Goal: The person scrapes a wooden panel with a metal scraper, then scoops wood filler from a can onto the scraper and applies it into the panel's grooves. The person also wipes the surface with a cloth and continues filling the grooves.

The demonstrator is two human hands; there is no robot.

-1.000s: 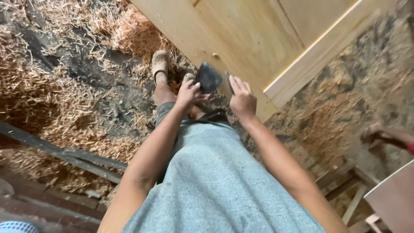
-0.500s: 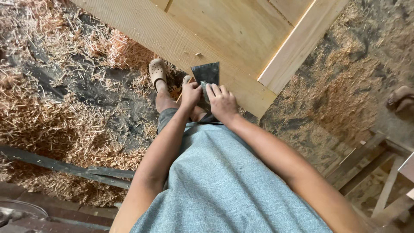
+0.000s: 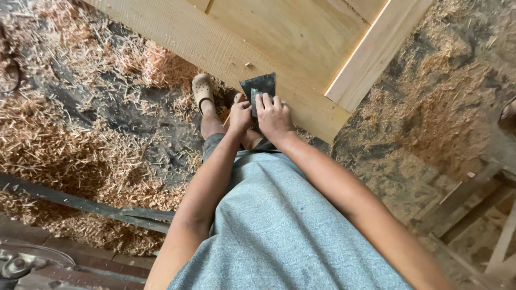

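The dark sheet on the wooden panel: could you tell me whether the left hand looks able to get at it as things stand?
Probably yes: the left hand already lies at the near edge of the dark sheet beside the right hand, with nothing between them on the wooden panel.

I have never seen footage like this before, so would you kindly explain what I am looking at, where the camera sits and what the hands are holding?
There is no machine here: the camera is worn on a person's head and looks down past a grey shirt at their own two bare arms. The left hand and the right hand sit close together on a dark sheet of sandpaper, pressed against the edge of a large pale wooden door panel that lies flat in front of them. Below it, the floor is covered with wood shavings. A foot in a beige clog shows to the left of the hands. Bare wooden frames stand at the lower right.
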